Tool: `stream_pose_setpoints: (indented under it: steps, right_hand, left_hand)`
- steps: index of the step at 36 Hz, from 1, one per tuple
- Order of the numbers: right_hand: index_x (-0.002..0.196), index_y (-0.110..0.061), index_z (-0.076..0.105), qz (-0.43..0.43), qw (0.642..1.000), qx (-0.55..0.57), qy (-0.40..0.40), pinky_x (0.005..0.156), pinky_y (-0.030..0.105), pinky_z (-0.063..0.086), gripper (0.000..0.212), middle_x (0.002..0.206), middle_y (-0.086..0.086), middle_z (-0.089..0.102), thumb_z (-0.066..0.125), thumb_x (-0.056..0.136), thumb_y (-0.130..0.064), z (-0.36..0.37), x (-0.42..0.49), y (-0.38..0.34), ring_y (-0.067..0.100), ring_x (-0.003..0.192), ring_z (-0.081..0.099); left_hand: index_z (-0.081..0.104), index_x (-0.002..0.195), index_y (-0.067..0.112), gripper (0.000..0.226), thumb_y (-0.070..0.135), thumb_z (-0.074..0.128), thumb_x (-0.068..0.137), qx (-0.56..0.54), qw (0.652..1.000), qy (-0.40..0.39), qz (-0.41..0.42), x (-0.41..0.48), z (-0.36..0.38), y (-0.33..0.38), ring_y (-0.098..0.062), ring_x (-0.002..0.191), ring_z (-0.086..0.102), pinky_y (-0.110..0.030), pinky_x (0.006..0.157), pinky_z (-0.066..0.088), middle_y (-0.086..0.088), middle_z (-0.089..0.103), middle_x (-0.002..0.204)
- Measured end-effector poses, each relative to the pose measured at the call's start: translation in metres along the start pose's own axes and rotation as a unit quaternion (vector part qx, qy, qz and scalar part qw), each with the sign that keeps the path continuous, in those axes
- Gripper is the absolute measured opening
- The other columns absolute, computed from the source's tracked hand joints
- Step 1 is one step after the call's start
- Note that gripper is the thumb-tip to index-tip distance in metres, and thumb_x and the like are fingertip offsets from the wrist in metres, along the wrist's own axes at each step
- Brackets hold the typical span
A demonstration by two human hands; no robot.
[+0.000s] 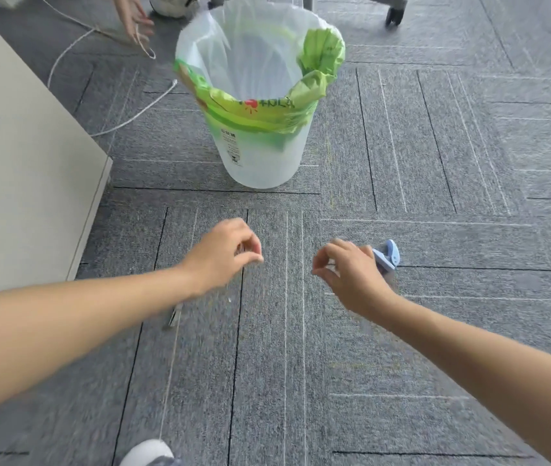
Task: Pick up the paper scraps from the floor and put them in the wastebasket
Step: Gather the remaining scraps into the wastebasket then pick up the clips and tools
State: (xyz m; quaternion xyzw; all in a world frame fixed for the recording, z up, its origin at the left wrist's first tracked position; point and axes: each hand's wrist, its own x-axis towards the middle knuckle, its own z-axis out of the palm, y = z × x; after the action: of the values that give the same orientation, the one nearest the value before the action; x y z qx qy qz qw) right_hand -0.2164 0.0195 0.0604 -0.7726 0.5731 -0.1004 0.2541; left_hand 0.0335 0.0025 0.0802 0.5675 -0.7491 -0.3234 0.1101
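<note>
Two hands near the wastebasket [260, 105]: left hand [223, 255] and right hand [348, 274] both pinched closed, maybe on scraps, too blurred to tell.

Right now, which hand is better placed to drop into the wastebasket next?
Left, marginally. The left hand hangs pinched almost straight below the wastebasket; the right hand sits further right and lower, beside a blue clip. Whether either pinch holds paper is too blurred to tell.
</note>
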Motion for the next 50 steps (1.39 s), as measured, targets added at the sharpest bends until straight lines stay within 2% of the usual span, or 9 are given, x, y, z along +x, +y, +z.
stream_pose_setpoints:
  steps: [8, 13, 18, 29, 35, 37, 41, 45, 50]
  right_hand:
    - [0.085, -0.031, 0.062, -0.038, 0.973, 0.054, 0.221, 0.08, 0.032, 0.021, 0.003, 0.093, -0.015, 0.061, 0.064, 0.087, -0.03, -0.107, 0.124, -0.079, 0.006, 0.085, 0.049]
    - [0.081, -0.025, 0.068, 0.021, 0.971, 0.044, 0.236, 0.077, 0.031, 0.017, 0.007, 0.08, -0.013, 0.066, 0.066, 0.081, -0.032, -0.154, 0.19, -0.105, 0.008, 0.086, 0.055]
    - [0.069, -0.026, 0.067, 0.1, 0.978, 0.011, 0.181, 0.092, 0.034, 0.029, 0.012, 0.062, -0.013, 0.059, 0.073, 0.078, -0.031, -0.166, 0.227, -0.113, 0.014, 0.084, 0.06]
    - [0.074, -0.029, 0.065, 0.103, 0.973, -0.1, 0.182, 0.1, 0.043, 0.024, 0.019, 0.081, -0.004, 0.065, 0.075, 0.077, -0.044, -0.131, 0.238, -0.109, 0.021, 0.098, 0.051]
    - [0.08, -0.028, 0.068, 0.095, 0.971, -0.1, 0.195, 0.091, 0.04, 0.022, 0.021, 0.084, -0.005, 0.063, 0.07, 0.081, -0.049, -0.131, 0.232, -0.109, 0.02, 0.099, 0.044]
    - [0.088, -0.03, 0.071, 0.087, 0.971, -0.096, 0.2, 0.09, 0.041, 0.022, 0.008, 0.093, -0.005, 0.065, 0.066, 0.087, -0.037, -0.13, 0.229, -0.11, 0.021, 0.104, 0.044]
    - [0.124, -0.038, 0.059, 0.057, 0.978, -0.081, 0.182, 0.1, 0.043, 0.021, 0.036, 0.132, -0.006, 0.052, 0.055, 0.092, -0.023, -0.124, 0.22, -0.11, 0.023, 0.124, 0.036]
    - [0.14, -0.037, 0.042, 0.025, 0.984, -0.048, 0.172, 0.109, 0.048, 0.019, 0.047, 0.146, -0.009, 0.039, 0.052, 0.094, -0.031, -0.12, 0.21, -0.107, 0.025, 0.134, 0.027]
    - [0.137, -0.036, 0.045, -0.034, 0.983, -0.038, 0.178, 0.105, 0.043, 0.021, 0.047, 0.147, -0.011, 0.038, 0.056, 0.092, -0.034, -0.112, 0.186, -0.096, 0.021, 0.134, 0.025]
  left_hand:
    - [0.068, 0.082, 0.02, 0.01, 0.024, 0.077, 0.08, -0.019, 0.98, 0.19, 0.061, 0.059, -0.119, 0.036, 0.003, 0.072, 0.049, -0.009, 0.066, 0.036, 0.009, 0.055, 0.084]
    - [0.068, 0.081, 0.023, 0.012, 0.029, 0.078, 0.079, 0.012, 0.968, 0.243, 0.057, 0.111, -0.151, 0.046, -0.009, 0.069, 0.049, -0.029, 0.07, 0.042, 0.014, 0.049, 0.079]
    - [0.075, 0.083, 0.023, 0.009, 0.032, 0.074, 0.081, 0.053, 0.964, 0.261, -0.021, 0.15, -0.171, 0.055, -0.015, 0.079, 0.062, -0.027, 0.07, 0.048, 0.006, 0.068, 0.084]
    - [0.072, 0.08, 0.026, 0.01, 0.036, 0.073, 0.084, 0.145, 0.943, 0.263, -0.146, 0.168, -0.166, 0.053, -0.019, 0.08, 0.066, -0.027, 0.062, 0.04, 0.008, 0.072, 0.085]
    - [0.068, 0.078, 0.021, 0.015, 0.034, 0.074, 0.083, 0.159, 0.935, 0.282, -0.145, 0.172, -0.162, 0.057, -0.024, 0.08, 0.064, -0.039, 0.083, 0.051, 0.002, 0.069, 0.081]
    - [0.067, 0.073, 0.024, 0.015, 0.034, 0.076, 0.081, 0.141, 0.938, 0.284, -0.14, 0.175, -0.161, 0.055, -0.024, 0.091, 0.062, -0.041, 0.088, 0.049, 0.002, 0.069, 0.085]
    - [0.064, 0.062, 0.038, 0.021, 0.03, 0.074, 0.08, 0.096, 0.936, 0.304, -0.15, 0.18, -0.157, 0.051, -0.027, 0.112, 0.051, -0.043, 0.09, 0.046, 0.003, 0.062, 0.108]
    - [0.064, 0.104, 0.052, 0.031, 0.032, 0.07, 0.081, 0.072, 0.937, 0.314, -0.138, 0.179, -0.152, 0.049, -0.026, 0.115, 0.045, -0.047, 0.098, 0.04, 0.009, 0.054, 0.128]
    - [0.05, 0.136, 0.037, 0.055, 0.023, 0.063, 0.085, 0.063, 0.939, 0.339, -0.01, 0.149, -0.132, 0.065, -0.024, 0.122, 0.039, -0.038, 0.097, 0.033, 0.007, 0.05, 0.136]
